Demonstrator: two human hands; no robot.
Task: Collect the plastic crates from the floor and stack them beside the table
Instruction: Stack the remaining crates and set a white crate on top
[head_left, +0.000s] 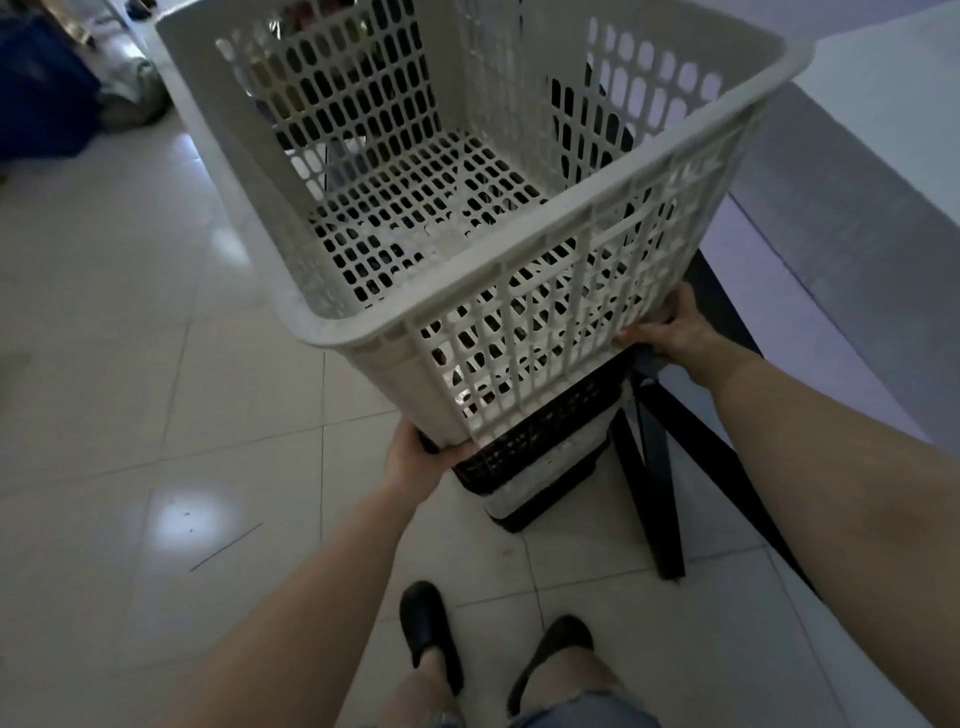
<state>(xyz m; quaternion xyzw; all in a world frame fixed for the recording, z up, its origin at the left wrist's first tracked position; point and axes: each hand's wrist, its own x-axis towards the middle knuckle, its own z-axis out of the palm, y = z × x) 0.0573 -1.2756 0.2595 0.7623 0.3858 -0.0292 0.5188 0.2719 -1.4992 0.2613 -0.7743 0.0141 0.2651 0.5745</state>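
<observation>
Your left hand (415, 462) curls around the near bottom corner of a white perforated crate (467, 218), and your right hand (670, 330) grips its bottom edge on the right. You hold the crate tilted, its open top facing you, directly above a black crate (530, 441) that stands on the tiled floor (130, 364). A pale worktop (857, 156) runs along the right, with black legs (660, 493) just beside the stack. Your dark shoes (428, 629) show near the bottom edge.
</observation>
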